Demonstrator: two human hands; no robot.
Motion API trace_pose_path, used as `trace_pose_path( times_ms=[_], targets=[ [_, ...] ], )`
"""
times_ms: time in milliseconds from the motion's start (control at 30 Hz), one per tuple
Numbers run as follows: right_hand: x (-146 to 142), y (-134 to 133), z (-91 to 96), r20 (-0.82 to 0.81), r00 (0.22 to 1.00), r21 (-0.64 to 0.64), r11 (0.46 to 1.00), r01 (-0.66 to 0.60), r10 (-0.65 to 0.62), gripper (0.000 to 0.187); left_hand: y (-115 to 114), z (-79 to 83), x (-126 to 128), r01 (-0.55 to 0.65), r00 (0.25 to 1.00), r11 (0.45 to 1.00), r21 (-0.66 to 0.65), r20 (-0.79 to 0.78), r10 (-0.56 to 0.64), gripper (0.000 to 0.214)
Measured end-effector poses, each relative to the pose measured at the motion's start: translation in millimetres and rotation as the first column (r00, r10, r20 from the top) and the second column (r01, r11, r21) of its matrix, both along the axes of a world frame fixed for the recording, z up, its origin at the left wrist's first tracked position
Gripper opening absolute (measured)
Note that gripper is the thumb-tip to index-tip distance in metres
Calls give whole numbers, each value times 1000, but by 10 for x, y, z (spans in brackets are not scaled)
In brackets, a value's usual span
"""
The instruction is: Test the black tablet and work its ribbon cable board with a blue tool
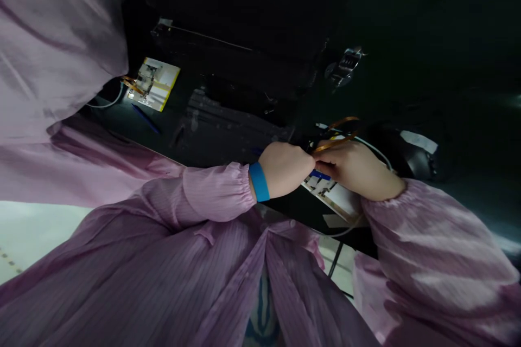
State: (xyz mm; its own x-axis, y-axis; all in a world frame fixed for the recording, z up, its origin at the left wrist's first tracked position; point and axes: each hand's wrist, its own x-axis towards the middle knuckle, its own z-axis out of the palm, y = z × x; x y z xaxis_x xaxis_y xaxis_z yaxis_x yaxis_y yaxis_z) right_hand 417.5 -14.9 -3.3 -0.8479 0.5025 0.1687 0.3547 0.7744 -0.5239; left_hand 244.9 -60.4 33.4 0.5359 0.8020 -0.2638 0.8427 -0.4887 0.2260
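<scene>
My left hand [287,168], with a blue band on the wrist, is closed in a fist at the middle of the view. Its fingertips meet those of my right hand [354,168]. My right hand is closed in a pinch on a thin orange flex strip [337,143], which loops up behind the fingers. What my left fingers grip is hidden. Under both hands lies a white board with small parts [340,200]. A blue tool [321,175] shows between the hands. Both sleeves are pink.
Another person's pink sleeve [52,38] fills the upper left. Beside it lie a second white board with orange strips [154,84] and a blue pen [144,118]. A dark ribbed tray [220,124], a metal clamp [345,65] and a black rounded object [419,160] sit on the dark bench.
</scene>
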Motion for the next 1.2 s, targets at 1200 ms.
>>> trace_pose_path(
  times_ms=[1200],
  targets=[
    [14, -170, 52, 186, 980, -135, 987, 91, -65, 10, -128, 248, -16, 41, 999, 919, -391, 25, -34, 36]
  ],
)
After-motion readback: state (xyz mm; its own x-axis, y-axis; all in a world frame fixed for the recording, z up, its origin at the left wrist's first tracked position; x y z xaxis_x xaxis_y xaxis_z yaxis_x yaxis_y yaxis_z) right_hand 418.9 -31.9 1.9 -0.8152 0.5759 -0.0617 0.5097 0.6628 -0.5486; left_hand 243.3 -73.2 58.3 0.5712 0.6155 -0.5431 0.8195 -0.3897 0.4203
